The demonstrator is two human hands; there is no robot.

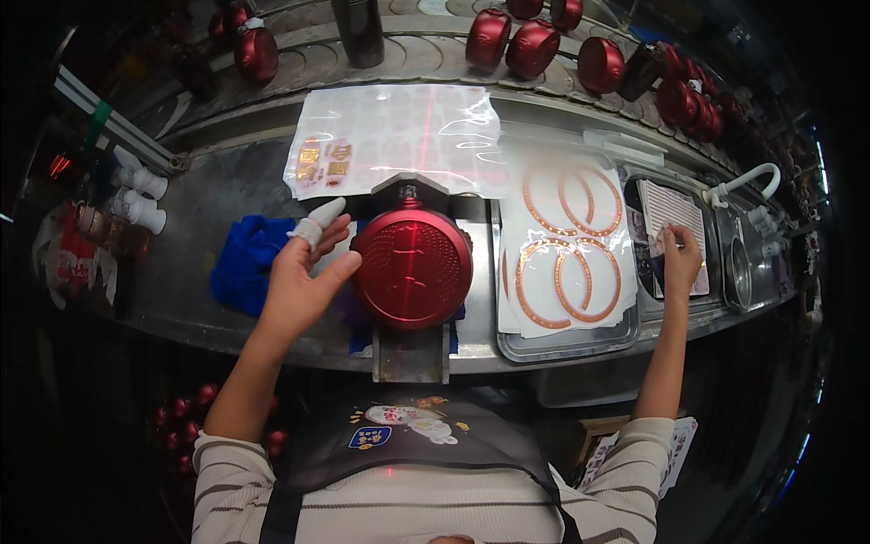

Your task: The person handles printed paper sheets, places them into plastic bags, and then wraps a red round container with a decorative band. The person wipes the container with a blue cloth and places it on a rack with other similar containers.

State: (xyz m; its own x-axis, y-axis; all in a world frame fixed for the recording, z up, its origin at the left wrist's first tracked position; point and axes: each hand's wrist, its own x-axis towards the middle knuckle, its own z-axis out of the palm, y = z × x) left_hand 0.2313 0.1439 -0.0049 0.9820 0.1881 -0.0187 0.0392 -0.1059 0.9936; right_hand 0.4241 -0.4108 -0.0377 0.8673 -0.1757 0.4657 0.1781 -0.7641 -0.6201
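Observation:
A round, flat red bottle (412, 269) with embossed marks lies on a metal holder (410, 353), and a red light line crosses it. My left hand (306, 272) is beside its left edge, fingers apart, with white wrapping on one finger; the thumb is near or on the rim. At the right, my right hand (680, 257) pinches a small clear piece of film over a stack of striped sheets (673, 211). Between lie clear sheets with orange ring-shaped decals (569, 248). Beyond the bottle lies a glossy sheet (401, 129) with gold and pink decals at its lower left.
A blue cloth (248, 262) lies left of my left hand. Metal trays (567, 350) hold the sheets. A curved white pipe (754, 173) rises at the right. Further back, a slatted conveyor (421, 58) carries several red bottles (533, 49) and a dark cylinder (358, 34). White fittings (143, 197) stand at the left.

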